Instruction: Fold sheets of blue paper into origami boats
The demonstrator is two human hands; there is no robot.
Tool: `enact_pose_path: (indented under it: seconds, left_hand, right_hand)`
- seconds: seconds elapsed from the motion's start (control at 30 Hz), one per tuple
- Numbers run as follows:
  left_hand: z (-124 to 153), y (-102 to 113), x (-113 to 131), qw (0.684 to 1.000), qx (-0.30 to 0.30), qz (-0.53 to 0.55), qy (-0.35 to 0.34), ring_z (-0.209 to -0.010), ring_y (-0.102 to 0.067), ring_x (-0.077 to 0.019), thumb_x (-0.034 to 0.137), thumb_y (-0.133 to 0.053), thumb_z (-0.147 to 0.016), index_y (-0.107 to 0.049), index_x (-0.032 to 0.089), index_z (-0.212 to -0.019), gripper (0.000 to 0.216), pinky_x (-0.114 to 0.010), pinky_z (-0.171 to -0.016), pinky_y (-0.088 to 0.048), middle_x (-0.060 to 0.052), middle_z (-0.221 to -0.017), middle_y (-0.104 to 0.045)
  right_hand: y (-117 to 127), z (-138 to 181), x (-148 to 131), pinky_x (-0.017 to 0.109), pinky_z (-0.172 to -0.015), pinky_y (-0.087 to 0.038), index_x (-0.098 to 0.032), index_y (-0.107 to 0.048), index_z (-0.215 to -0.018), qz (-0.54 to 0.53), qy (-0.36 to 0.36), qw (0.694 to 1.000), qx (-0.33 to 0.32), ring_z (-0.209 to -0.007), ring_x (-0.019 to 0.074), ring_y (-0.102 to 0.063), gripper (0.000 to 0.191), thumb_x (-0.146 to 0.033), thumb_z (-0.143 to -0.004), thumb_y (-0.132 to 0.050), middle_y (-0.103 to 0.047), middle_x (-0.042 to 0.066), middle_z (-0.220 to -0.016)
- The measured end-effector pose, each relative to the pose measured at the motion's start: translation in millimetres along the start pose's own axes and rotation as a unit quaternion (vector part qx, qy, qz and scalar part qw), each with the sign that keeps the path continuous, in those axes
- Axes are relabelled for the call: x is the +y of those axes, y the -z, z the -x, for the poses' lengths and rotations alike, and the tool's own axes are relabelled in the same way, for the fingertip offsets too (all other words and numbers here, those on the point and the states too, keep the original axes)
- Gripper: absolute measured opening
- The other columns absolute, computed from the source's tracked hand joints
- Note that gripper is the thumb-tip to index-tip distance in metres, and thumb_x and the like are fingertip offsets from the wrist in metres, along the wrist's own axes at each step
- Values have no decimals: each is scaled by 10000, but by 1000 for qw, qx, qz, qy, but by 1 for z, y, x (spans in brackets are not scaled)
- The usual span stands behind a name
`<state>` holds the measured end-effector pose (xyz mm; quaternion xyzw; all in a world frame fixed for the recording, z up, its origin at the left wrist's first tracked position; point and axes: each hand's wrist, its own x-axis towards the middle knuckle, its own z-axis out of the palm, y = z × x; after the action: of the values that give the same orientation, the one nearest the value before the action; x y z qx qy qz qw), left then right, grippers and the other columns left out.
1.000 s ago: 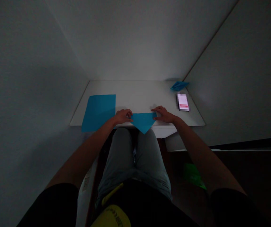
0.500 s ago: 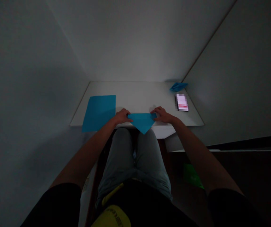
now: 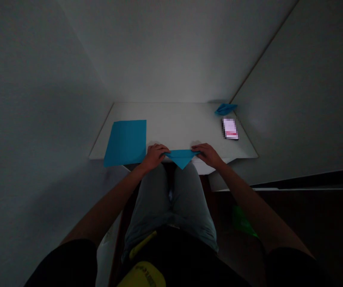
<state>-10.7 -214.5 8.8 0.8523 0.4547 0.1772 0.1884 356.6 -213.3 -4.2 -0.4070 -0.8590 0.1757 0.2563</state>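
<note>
A folded sheet of blue paper [image 3: 181, 158] spans the gap between my hands at the front edge of the white table. Its straight top edge is turned over in a narrow band, and its point hangs toward my lap. My left hand [image 3: 156, 156] pinches the left corner. On the opposite corner, my right hand [image 3: 207, 154] is closed with thumb and fingers on the paper. The fingertips partly hide both corners.
A flat blue sheet [image 3: 126, 142] lies at the table's left, overhanging the front edge. At the far right corner sits a folded blue paper piece [image 3: 225, 109], with a phone [image 3: 230, 128] in front of it. Walls border the white table [image 3: 174, 119].
The paper's top edge has come down toward me and now shows a folded band, so the triangle looks shorter. Both hands have moved slightly nearer my body with it.
</note>
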Motion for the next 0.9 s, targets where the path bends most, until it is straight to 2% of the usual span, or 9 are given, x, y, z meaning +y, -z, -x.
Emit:
enact_pose_path:
  seconds: [0.1, 0.2, 0.4, 0.5, 0.57, 0.67, 0.73, 0.8, 0.9]
  left_hand:
    - [15, -5, 2, 999, 6, -34, -32, -1404, -604, -319, 188, -627, -1001, -760, 353, -1393, 446, -591, -1216, -356, -46, -1505, -726]
    - [26, -6, 6, 997, 8, -50, -52, -1430, -596, -338, 299, -702, -1006, -716, 363, -1471, 469, -614, -1250, -309, -60, -1553, -699]
    - [22, -7, 6, 1000, 14, -10, -25, -1279, -695, -299, 310, -659, -1056, -810, 315, -1256, 251, -554, -1184, -424, -58, -1323, -815]
    - [5, -5, 0, 999, 23, 48, 11, -1162, -736, -276, 367, -626, -1074, -808, 254, -1217, 257, -463, -1075, -526, -75, -1205, -835]
    - [-10, -4, -5, 994, 36, 77, 67, -1030, -752, -248, 401, -628, -1070, -788, 231, -1228, 281, -400, -971, -568, -64, -1119, -837]
    - [-30, -5, -10, 985, 65, 77, 139, -863, -726, -209, 387, -715, -1020, -760, 210, -1229, 278, -348, -853, -571, -35, -980, -809]
    - [-37, -8, -11, 984, 93, 55, 140, -857, -719, -201, 333, -763, -991, -773, 201, -1147, 204, -350, -869, -566, -43, -984, -795]
    - [-38, -11, -12, 987, 114, 28, 108, -920, -729, -210, 287, -765, -994, -796, 202, -1047, 105, -367, -918, -561, -65, -1034, -791]
    - [-30, -15, -14, 992, 114, -18, 46, -1045, -731, -250, 317, -784, -998, -830, 215, -1017, 113, -402, -968, -553, -88, -1083, -786]
  right_hand:
    - [-6, 15, -10, 563, -1127, -539, -337, -744, -1423, 46, 3, 999, 10, -1372, 322, -705, 394, -386, -1042, -655, -734, 70, -1513]
    - [-10, 24, -18, 569, -1124, -528, -341, -720, -1468, 77, -7, 997, 16, -1392, 339, -694, 456, -483, -1036, -703, -726, 72, -1525]
    - [-19, 24, -20, 545, -1050, -551, -313, -809, -1213, 35, -46, 997, 55, -1228, 320, -759, 275, -450, -1088, -606, -826, 75, -1322]
    - [-18, 15, -14, 492, -934, -592, -279, -808, -1101, 0, -101, 992, 80, -1005, 301, -775, 336, -537, -1083, -593, -847, 87, -1074]
    - [-17, 5, -9, 437, -815, -601, -257, -788, -1107, -27, -151, 984, 92, -853, 273, -747, 374, -583, -1062, -611, -811, 76, -938]
    - [-18, -10, -2, 390, -753, -589, -239, -758, -1100, -37, -196, 974, 106, -770, 237, -703, 344, -562, -1030, -666, -761, 58, -884]
    - [-20, -16, 1, 391, -791, -593, -233, -756, -1050, -10, -199, 973, 120, -803, 231, -700, 299, -521, -1031, -677, -751, 74, -949]
    - [-23, -17, 3, 405, -842, -602, -231, -767, -1016, 14, -181, 975, 128, -866, 239, -710, 281, -486, -1053, -656, -744, 99, -1031]
    - [-24, -11, 4, 458, -944, -605, -232, -795, -1049, 33, -109, 986, 121, -1016, 284, -726, 299, -480, -1080, -631, -746, 131, -1118]
